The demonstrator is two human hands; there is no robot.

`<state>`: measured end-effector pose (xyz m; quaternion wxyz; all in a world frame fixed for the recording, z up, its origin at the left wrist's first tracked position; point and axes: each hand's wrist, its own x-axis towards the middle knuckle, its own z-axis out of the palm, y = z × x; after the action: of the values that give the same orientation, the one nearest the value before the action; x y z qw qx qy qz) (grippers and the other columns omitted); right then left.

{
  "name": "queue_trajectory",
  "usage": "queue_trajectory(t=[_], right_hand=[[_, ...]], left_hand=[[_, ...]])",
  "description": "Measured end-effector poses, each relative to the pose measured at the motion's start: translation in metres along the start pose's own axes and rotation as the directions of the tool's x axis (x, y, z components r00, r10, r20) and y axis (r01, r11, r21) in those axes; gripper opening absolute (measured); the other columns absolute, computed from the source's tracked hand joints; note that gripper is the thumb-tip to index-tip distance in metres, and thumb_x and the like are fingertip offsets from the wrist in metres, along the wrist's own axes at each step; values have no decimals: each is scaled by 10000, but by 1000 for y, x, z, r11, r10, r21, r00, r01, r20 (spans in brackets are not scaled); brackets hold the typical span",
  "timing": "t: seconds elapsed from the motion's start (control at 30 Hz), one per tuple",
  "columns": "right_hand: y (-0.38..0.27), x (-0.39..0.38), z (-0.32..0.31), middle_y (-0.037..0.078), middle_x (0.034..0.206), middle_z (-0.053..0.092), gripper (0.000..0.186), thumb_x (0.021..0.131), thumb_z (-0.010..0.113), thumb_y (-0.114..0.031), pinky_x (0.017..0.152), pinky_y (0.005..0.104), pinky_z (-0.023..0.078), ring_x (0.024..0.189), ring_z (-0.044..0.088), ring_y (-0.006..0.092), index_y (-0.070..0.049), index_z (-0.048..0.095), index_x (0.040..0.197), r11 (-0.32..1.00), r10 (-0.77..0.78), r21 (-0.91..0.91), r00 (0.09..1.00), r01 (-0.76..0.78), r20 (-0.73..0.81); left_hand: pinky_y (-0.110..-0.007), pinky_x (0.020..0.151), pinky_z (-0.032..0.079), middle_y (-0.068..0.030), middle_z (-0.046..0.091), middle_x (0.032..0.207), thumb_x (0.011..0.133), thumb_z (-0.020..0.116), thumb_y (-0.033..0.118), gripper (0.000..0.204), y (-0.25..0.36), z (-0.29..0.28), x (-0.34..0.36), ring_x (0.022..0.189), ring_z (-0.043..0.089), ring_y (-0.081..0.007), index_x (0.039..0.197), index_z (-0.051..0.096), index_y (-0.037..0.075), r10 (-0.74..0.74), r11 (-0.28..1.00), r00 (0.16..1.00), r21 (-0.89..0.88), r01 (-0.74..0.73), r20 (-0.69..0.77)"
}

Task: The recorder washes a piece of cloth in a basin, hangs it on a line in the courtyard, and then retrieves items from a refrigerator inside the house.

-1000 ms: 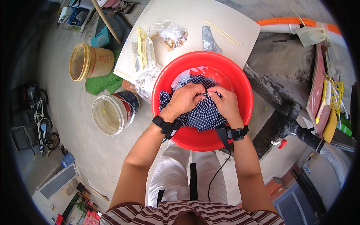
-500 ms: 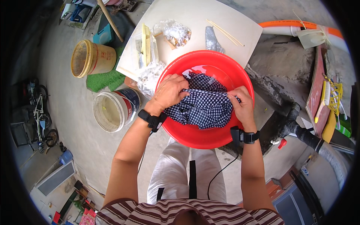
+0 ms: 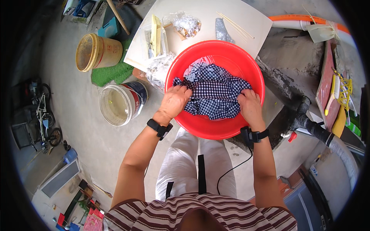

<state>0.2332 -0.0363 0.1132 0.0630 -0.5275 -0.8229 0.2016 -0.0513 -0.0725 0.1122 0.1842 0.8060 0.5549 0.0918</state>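
Observation:
A dark blue and white checked cloth point(image 3: 214, 90) lies wet and bunched in a red plastic basin point(image 3: 216, 131), with some water showing around it. My left hand point(image 3: 174, 101) has its fingers curled onto the cloth's left end, inside the rim. On the opposite end, my right hand point(image 3: 250, 104) pinches the fabric between thumb and fingers. The cloth between them is spread sideways in a rough band, its upper part folded.
Behind the basin, a pale board point(image 3: 254, 34) holds clear bags, a plastic box point(image 3: 156, 36) and thin sticks. Two buckets point(image 3: 98, 54) stand left near green mat. A bicycle point(image 3: 44, 117) is far left. Black pipe point(image 3: 312, 127), red valve and brushes point(image 3: 334, 92) are at right.
Both hands first moved apart from the middle, stretching the cloth sideways; since then they have lowered the band onto the heap. The basin now appears higher in the picture.

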Motion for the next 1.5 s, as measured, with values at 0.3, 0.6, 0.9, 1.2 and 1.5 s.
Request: queue_trajectory(t=[0.3,0.6,0.9,1.2,1.5], right_hand=[[-66,8,48,54,854,518,220,670,659,-177,705,359,368,832,493,226,-77,580,849,973,-173,167,982,159,73],[-83,20,76,76,756,511,148,668,645,-62,667,366,421,773,517,259,-63,508,723,919,-57,385,994,91,-98],[-82,23,0,100,710,469,193,635,595,43,596,370,418,683,514,292,-39,448,729,824,-3,561,991,79,-136],[-100,25,-33,100,821,509,262,669,607,-19,684,346,443,787,527,265,-61,558,923,812,-76,577,996,87,-43],[-118,31,-14,79,809,548,125,692,635,-33,659,308,452,755,553,236,-35,570,799,664,-46,734,987,144,-152]], left_hand=[[-325,749,389,-63,508,935,682,575,117,184,1,25,-21,905,476,-217,864,576,92,-47,992,999,122,44,24],[-346,692,415,-61,521,819,665,594,91,88,-5,12,-15,811,502,-236,748,567,75,-44,996,992,-88,34,-115],[-348,675,439,-68,520,728,670,618,51,95,13,-31,-15,744,529,-252,754,575,66,-186,962,950,-244,125,-249],[-340,641,450,-59,539,751,632,565,-69,159,43,-55,-10,738,544,-260,727,566,58,-268,880,879,-472,56,-395],[-339,643,445,-92,519,743,631,575,-76,166,52,-56,-10,726,536,-292,727,515,46,-439,801,828,-569,185,-348]])
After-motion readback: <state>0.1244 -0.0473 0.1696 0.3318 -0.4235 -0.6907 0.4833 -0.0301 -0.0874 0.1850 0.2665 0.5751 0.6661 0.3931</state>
